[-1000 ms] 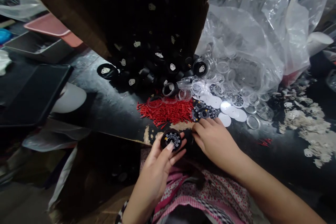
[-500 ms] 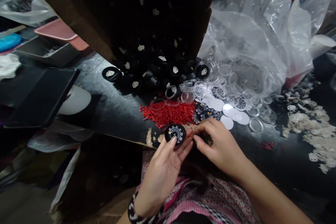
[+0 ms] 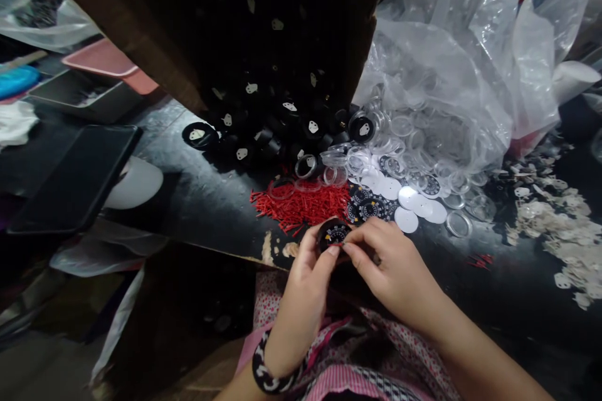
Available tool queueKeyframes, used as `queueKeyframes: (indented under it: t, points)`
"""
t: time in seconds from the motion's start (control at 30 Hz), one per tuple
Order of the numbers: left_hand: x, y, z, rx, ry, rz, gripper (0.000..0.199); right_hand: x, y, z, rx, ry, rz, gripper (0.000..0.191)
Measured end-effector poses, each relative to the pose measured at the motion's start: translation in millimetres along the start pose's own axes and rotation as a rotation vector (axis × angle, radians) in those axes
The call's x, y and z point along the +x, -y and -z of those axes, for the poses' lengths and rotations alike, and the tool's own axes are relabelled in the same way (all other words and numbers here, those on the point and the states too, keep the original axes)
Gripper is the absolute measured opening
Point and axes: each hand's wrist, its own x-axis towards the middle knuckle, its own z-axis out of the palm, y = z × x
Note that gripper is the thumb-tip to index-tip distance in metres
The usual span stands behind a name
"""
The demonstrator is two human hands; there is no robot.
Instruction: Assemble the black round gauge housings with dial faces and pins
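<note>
My left hand point(image 3: 303, 288) grips a small black round gauge point(image 3: 332, 232), its printed dial facing up, with the thumb at the near rim. At the dial's face, my right hand point(image 3: 392, 260) is closed in a pinch on a red pointer point(image 3: 338, 244), mostly covered by the fingertips. Just beyond both hands lies a heap of red pointers point(image 3: 301, 205). Printed black dial discs point(image 3: 371, 207) and white discs point(image 3: 406, 220) lie beside that heap, below a spread of clear plastic rings point(image 3: 459, 223).
A tipped cardboard box point(image 3: 155, 31) spills black gauge housings point(image 3: 200, 135) onto the table. Behind the rings sits a clear plastic bag point(image 3: 437, 62). Pale metal tabs point(image 3: 550, 225) are piled at right, near a few loose red pointers point(image 3: 480, 260). A phone point(image 3: 75, 175) leans at left.
My left hand has turned and brought the gauge right, under my right fingertips. The red pointer, earlier by the left fingers, is now at the dial's face.
</note>
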Motion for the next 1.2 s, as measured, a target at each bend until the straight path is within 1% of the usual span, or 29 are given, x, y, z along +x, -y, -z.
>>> queueKeyframes:
  t: [0.13, 0.3, 0.47, 0.63, 0.73, 0.83, 0.93, 1.0, 1.1, 1.17, 1.2]
  points:
    - [-4, -3, -2.8, 0.145, 0.015, -0.096, 0.027, -1, 0, 2, -0.046, 0.017, -0.007, 0.013]
    - [-10, -14, -2.4, 0.272, 0.001, -0.166, 0.024, -4, 0, 3, 0.081, -0.006, -0.009, 0.014]
    - [-13, -15, -2.6, 0.354, -0.018, -0.27, 0.019, -7, 3, 2, 0.151, -0.006, -0.008, 0.016]
    - [-20, -16, -0.2, 0.449, -0.096, -0.304, 0.026, -13, 8, -2, 0.187, -0.019, -0.036, 0.019]
    - [-25, -16, 3.6, 0.509, -0.087, -0.306, 0.03, -17, 12, -4, 0.2, -0.027, -0.053, 0.019]
    - [-25, -16, 5.5, 0.553, -0.063, -0.314, 0.03, -17, 13, -4, 0.208, -0.032, -0.075, 0.019]
    - [-18, -16, 4.7, 0.525, -0.011, -0.273, 0.027, -16, 8, -2, 0.192, -0.031, -0.122, 0.021]
    - [-11, -16, 3.9, 0.432, 0.047, -0.181, 0.025, -14, 4, 1, 0.158, -0.016, -0.122, 0.022]
    - [-4, -17, 4.6, 0.237, 0.115, 0.0, 0.031, -10, -2, 5, 0.065, -0.013, -0.01, 0.012]
    - [-4, -16, 6.5, 0.18, 0.13, 0.065, 0.037, -7, -5, 6, -0.052, -0.009, 0.087, 0.012]
    - [-5, -15, 7.5, 0.182, 0.127, 0.072, 0.039, -6, -6, 5, -0.124, -0.001, 0.121, 0.013]
